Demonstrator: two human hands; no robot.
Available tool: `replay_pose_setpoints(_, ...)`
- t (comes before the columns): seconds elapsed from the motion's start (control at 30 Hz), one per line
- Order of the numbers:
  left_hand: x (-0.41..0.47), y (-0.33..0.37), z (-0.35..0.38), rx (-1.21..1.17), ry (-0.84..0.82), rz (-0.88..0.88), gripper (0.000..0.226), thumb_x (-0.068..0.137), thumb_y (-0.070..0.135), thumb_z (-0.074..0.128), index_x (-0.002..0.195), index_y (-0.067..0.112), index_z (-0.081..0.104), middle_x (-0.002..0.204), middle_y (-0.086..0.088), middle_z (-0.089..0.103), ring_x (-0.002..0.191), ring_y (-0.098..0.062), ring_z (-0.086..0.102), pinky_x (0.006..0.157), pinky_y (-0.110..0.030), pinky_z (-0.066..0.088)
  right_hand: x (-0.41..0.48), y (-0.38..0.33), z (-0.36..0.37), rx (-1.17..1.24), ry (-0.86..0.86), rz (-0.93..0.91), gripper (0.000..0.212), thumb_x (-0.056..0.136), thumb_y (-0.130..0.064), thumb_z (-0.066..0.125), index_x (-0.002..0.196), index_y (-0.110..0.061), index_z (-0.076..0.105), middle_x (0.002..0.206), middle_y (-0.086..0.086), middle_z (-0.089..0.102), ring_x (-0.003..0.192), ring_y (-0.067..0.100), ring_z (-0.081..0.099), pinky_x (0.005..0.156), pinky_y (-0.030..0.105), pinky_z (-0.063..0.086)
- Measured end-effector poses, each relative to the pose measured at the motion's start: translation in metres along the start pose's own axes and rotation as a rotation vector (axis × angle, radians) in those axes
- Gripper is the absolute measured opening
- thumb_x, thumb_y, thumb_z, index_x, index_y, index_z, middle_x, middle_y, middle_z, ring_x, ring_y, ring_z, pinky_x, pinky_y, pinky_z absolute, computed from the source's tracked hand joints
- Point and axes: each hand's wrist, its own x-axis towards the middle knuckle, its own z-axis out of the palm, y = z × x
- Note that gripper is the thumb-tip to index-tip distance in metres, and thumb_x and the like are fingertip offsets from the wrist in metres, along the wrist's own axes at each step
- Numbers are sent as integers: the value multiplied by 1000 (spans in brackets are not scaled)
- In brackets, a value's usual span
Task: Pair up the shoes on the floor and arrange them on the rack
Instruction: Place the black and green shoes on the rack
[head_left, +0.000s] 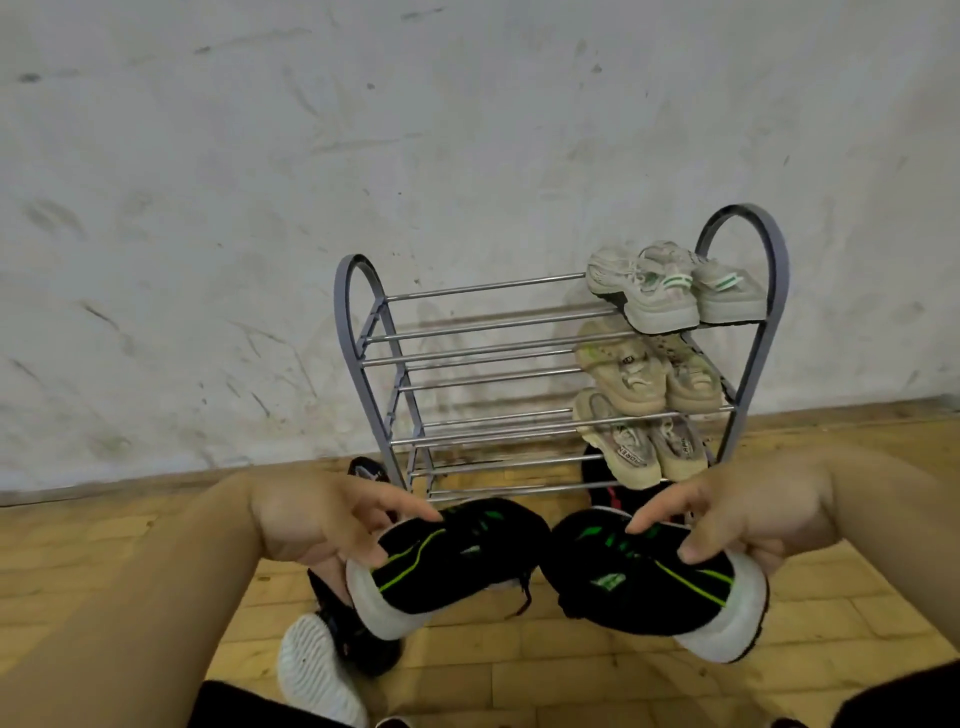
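Left hand (311, 519) grips one black shoe (447, 561), right hand (737, 514) its mate (639, 577); I'd seat both level across rack (743, 209) bars.

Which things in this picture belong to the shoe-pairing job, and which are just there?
Job: grey metal rack; black green-striped sneaker in left hand; matching black sneaker in right hand; black white-soled shoe on floor.
Just there: scuffed white wall; yellow-brown block-patterned floor.

A white-soled shoe (311, 670) (black upper) lies partly hidden beneath the left sneaker (441, 561).
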Motion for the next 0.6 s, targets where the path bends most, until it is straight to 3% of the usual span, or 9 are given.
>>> replay_pose_setpoints(0.07,2,17,16,4,-25,-58,62,50,51,97,106,50,70,140,-12,62,125,-28,61,91,-24,49,11,1,14,-68,-3,73,45,99,-4,63,136,-30,60,140,8,59,117,34,69,101,57,53)
replay_pose_setpoints(0.13,15,16,21,-46,-25,-138,40,89,6,76,104,39,59,138,-16,59,122,-29,58,89,-25,49,26,7,25,-96,0,130,46,100,-4,61,137,-31,59,143,1,52,119,31,67,96,51,58)
replay_pose_setpoints(0.2,25,-12,15,-49,-11,-198,50,96,-16,57,110,32,61,139,-15,59,119,-28,57,97,-33,49,46,13,32,-60,12,158,50,100,-3,61,142,-30,56,152,2,42,131,32,58,99,50,56)
replay_pose_setpoints(0.27,37,-63,2,-225,-7,-219,58,91,-11,66,138,23,58,144,-13,60,126,-34,61,115,-54,41,70,19,37,-24,46,160,56,99,-5,62,148,-29,51,165,2,29,147,31,40,102,45,54)
replay_pose_setpoints(0.3,47,-89,-7,-306,-37,-234,70,88,-5,71,149,24,51,146,-10,60,129,-36,61,116,-63,38,85,24,40,-43,72,146,59,99,-8,63,152,-30,47,167,1,27,150,29,33,102,40,52)
replay_pose_setpoints(0.37,63,-128,-19,-343,-90,-250,76,90,-1,73,153,31,46,148,-5,59,132,-33,60,110,-62,45,117,34,45,-90,159,86,64,98,-16,67,155,-32,42,165,0,31,150,25,34,106,33,46)
replay_pose_setpoints(0.5,101,-192,-8,-432,14,-265,68,96,-8,62,144,39,54,145,-3,60,124,-26,66,98,-50,56,191,61,53,76,349,-38,66,97,-9,67,154,-31,42,154,5,47,133,26,52,105,40,51)
replay_pose_setpoints(0.6,134,-251,19,-603,114,-213,74,91,-6,70,148,36,49,141,-5,65,127,-33,64,105,-61,50,242,74,59,143,425,-84,67,99,-8,64,154,-37,39,151,5,50,129,25,55,99,43,56)
